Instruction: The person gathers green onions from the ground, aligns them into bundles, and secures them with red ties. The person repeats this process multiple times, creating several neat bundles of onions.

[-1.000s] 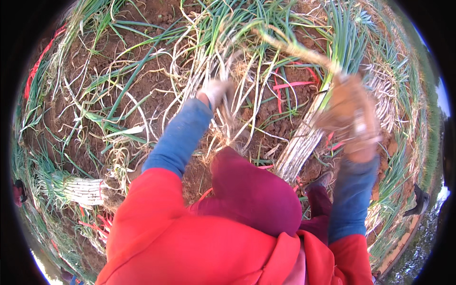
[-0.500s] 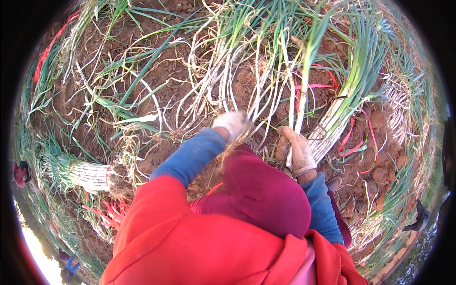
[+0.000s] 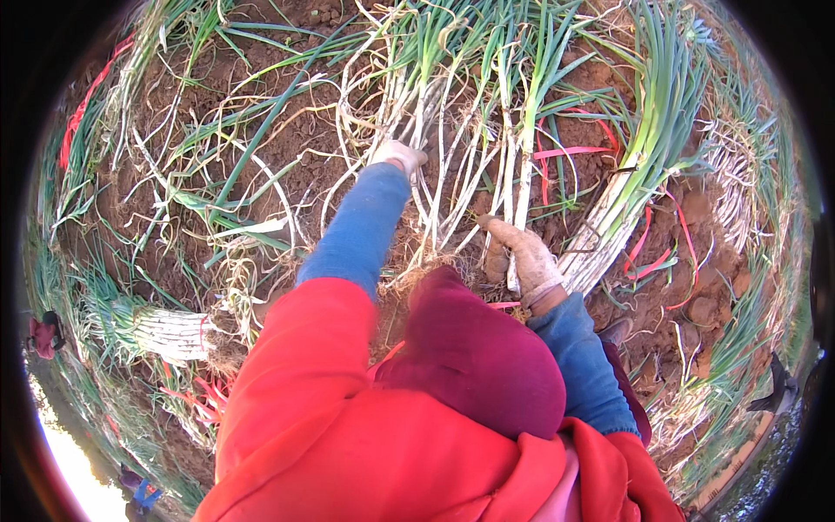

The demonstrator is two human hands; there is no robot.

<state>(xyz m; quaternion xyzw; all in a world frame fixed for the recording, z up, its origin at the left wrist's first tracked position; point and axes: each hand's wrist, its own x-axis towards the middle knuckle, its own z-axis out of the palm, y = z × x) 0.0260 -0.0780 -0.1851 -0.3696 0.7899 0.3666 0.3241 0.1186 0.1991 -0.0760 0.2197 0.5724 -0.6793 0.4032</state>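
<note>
1 bundle point(image 3: 170, 334) tied at L, loose spring onions point(image 3: 426, 103) left on soil point(image 3: 718, 283) ahead; R hand point(image 3: 529, 255) fingers curled round a stalk point(image 3: 525, 170), L hand point(image 3: 398, 157) among stems, grip can't tell.

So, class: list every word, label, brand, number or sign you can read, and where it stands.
None can be read. No lettering shows on the flat red ribbon, the long white-and-green onion stalks or the tan-gloved right hand. Any rim marks are too small to read.
</note>
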